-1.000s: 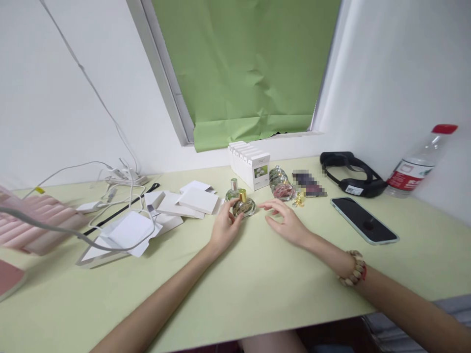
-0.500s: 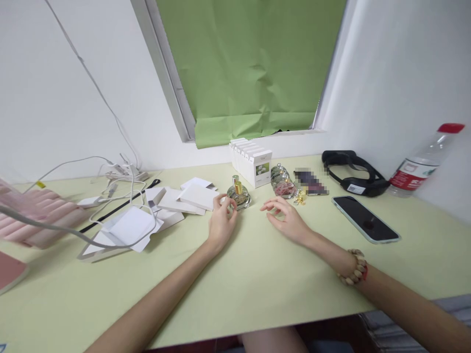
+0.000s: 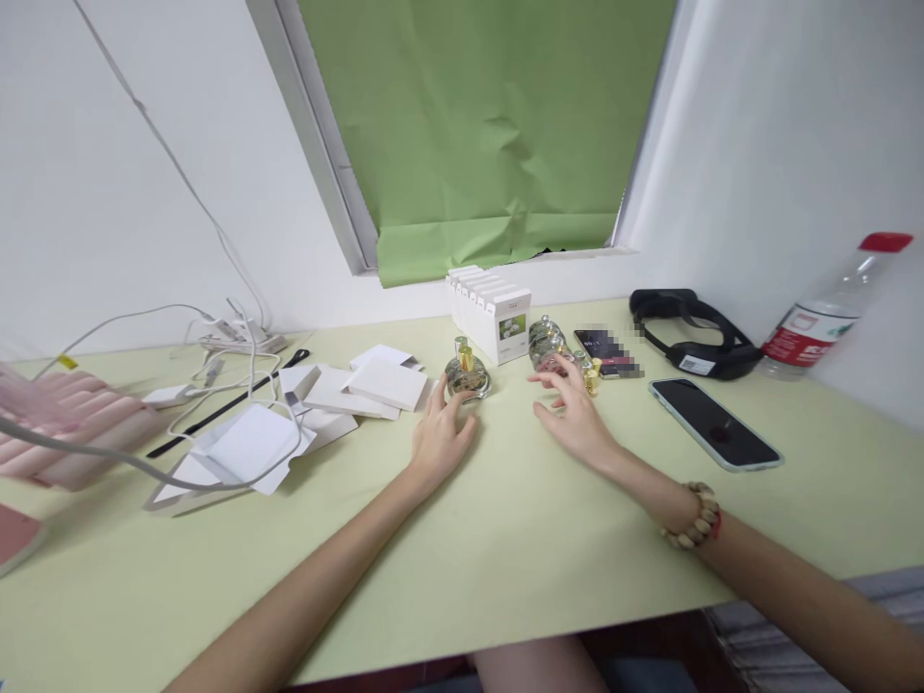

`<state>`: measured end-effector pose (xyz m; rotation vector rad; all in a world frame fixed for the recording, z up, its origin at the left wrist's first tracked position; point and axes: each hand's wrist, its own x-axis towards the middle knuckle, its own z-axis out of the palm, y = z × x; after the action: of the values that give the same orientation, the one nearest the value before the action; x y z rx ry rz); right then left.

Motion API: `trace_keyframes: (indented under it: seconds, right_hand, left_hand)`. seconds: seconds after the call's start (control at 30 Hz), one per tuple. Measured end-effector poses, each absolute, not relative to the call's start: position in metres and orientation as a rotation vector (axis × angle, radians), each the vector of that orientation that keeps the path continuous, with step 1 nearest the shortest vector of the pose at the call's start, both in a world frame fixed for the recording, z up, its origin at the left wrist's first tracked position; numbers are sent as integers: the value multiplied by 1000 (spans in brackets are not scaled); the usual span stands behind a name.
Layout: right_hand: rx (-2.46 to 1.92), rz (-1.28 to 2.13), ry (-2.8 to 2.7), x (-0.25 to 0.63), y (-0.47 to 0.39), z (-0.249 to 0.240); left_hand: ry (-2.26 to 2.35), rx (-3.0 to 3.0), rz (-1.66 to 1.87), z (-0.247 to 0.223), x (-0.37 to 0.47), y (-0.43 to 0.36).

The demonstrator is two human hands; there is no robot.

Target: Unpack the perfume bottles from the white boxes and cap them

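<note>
Round glass perfume bottles (image 3: pixel 468 381) with gold-coloured necks stand at the middle of the table. My left hand (image 3: pixel 442 441) rests just in front of them, its fingers apart and the fingertips at the near bottle's left side; whether they touch it I cannot tell. My right hand (image 3: pixel 576 420) lies open, fingers loosely spread, in front of a row of similar glass bottles (image 3: pixel 546 339). Its fingers partly cover the nearest bottle, which has a pinkish tint. Small gold pieces (image 3: pixel 592 375) sit beside that row, just beyond the right hand.
White boxes (image 3: pixel 498 318) stand in a row behind the bottles. Flattened white cartons (image 3: pixel 390 383) and cables lie left. On the right are a phone (image 3: pixel 714 423), another phone (image 3: pixel 603 352), a black headset (image 3: pixel 697 337) and a plastic bottle (image 3: pixel 819 327).
My right hand has moved a little right and forward, towards the bottle row. My left hand's fingers have loosened and spread beside the near bottle. The view has shifted slightly.
</note>
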<state>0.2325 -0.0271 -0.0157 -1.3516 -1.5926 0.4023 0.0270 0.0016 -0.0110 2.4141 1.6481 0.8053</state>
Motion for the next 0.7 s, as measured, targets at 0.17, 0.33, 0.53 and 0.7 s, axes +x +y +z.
trace_keyframes:
  seconds: [0.17, 0.33, 0.53, 0.7]
  right_hand:
    - [-1321, 392, -1492, 248, -14, -21]
    - [-1297, 419, -1479, 258, -5, -24]
    - [-1257, 478, -1537, 256, -7, -18]
    - [-1189, 575, -1619, 249, -14, -12]
  left_hand:
    - [1615, 2411, 859, -12, 27, 2]
    - [1471, 2413, 1052, -12, 27, -1]
    - [1271, 2630, 1052, -10, 29, -8]
    - [1106, 2842, 834, -7, 30, -12]
